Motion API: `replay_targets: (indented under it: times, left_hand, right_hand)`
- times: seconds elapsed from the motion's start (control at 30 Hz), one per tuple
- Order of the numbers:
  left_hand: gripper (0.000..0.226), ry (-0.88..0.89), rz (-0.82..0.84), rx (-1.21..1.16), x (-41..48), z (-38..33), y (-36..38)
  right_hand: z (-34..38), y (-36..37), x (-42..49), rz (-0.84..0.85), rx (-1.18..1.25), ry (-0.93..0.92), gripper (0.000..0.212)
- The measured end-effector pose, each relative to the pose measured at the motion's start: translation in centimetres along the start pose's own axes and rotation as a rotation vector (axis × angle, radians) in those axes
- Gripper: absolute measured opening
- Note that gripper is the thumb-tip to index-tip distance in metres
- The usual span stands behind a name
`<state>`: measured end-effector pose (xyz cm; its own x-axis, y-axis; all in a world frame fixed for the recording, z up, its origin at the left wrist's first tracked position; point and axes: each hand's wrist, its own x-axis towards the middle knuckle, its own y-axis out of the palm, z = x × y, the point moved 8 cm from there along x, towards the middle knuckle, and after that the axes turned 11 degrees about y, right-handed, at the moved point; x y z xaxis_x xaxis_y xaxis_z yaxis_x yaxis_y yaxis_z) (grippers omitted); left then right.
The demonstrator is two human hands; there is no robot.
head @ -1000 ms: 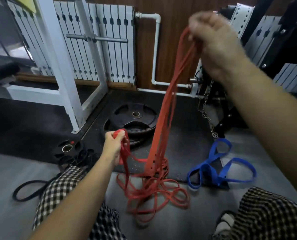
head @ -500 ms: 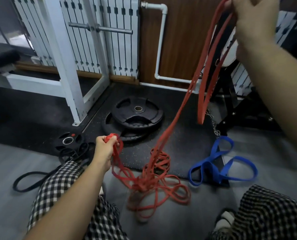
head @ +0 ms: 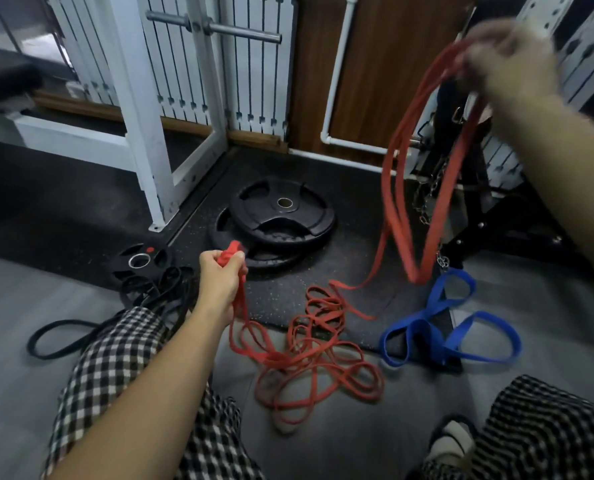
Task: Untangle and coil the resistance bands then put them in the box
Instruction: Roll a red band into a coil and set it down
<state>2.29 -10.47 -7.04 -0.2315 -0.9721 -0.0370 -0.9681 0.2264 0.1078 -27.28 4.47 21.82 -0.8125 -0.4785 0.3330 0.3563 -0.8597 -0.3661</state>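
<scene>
High on the right, our right grip [head: 510,64] clamps loops of the red band [head: 392,202], seemingly so the knots hang free; our left grip [head: 219,275] clenches another bunch low, the tangle resting on the floor [head: 323,445] between.

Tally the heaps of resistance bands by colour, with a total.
red tangle, gripped by left hand and right hand: 1
blue heap: 1
black heap: 1
Total: 3 heaps; the bands within each cannot be counted.
</scene>
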Motion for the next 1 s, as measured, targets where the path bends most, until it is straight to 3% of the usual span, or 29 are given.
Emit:
replay_targets:
  times: [0.07, 0.13, 0.17, 0.2, 0.27, 0.33, 0.4, 0.5, 0.57, 0.67, 0.73, 0.8, 0.87, 0.93, 1.0]
  left_hand:
    - [0.017, 0.021, 0.045, -0.041, -0.6, -1.0, 0.6]
    - [0.017, 0.041, 0.151, -0.038, -1.3, -1.7, 1.5]
    - [0.017, 0.048, 0.225, -0.029, -1.7, -2.0, 2.1]
    - [0.017, 0.064, 0.313, -0.006, -2.1, -2.2, 2.8]
    - [0.017, 0.117, 0.515, 0.087, -3.2, -3.0, 4.2]
    - [0.016, 0.168, 0.685, 0.165, -4.4, -4.1, 5.7]
    - [0.017, 0.196, 0.799, 0.181, -5.2, -5.2, 7.2]
    - [0.015, 0.23, 0.907, 0.185, -6.3, -6.3, 9.5]
    - [0.015, 0.258, 0.919, 0.209, -6.0, -6.8, 10.6]
    - [0.023, 0.306, 0.93, 0.312, -4.5, -6.6, 12.1]
    - [0.046, 0.46, 0.897, 0.614, -3.5, -6.0, 12.8]
    - [0.049, 0.551, 0.827, 0.808, -3.1, -5.4, 13.4]
    - [0.039, 0.55, 0.792, 0.876, -3.3, -4.8, 13.7]
    - [0.046, 0.607, 0.8, 0.985, -3.4, -4.4, 13.9]
    - [0.054, 0.621, 0.805, 0.909, -2.9, -4.3, 14.0]
  right_hand:
    - [-4.7, 3.9, -1.8, 0.288, -0.232, 0.195, 0.036]
    - [-12.0, 8.1, -5.9, 0.62, -0.712, 0.36, 0.056]
    - [-14.6, 9.5, -8.5, 0.731, -0.889, 0.353, 0.063]
    - [-16.0, 10.7, -10.6, 0.789, -0.948, 0.299, 0.065]
    - [-16.6, 12.5, -13.8, 0.837, -0.748, 0.235, 0.065]
    - [-15.0, 13.3, -15.9, 0.84, -0.389, 0.149, 0.072]
    - [-13.2, 13.2, -16.8, 0.823, -0.197, 0.069, 0.077]
    - [-12.2, 12.8, -16.9, 0.739, -0.152, -0.018, 0.052]
    - [-12.3, 11.7, -15.9, 0.615, -0.135, -0.035, 0.031]
    - [-12.6, 9.9, -14.1, 0.517, -0.137, 0.004, 0.019]
    - [-12.8, 9.2, -13.3, 0.499, -0.157, 0.023, 0.018]
    - [-13.6, 8.7, -13.0, 0.48, -0.148, 0.06, 0.02]
    - [-14.5, 8.6, -12.9, 0.469, -0.064, 0.125, 0.024]
    - [-15.0, 9.0, -12.5, 0.477, 0.0, 0.169, 0.028]
    - [-15.0, 9.4, -12.1, 0.497, -0.003, 0.172, 0.03]
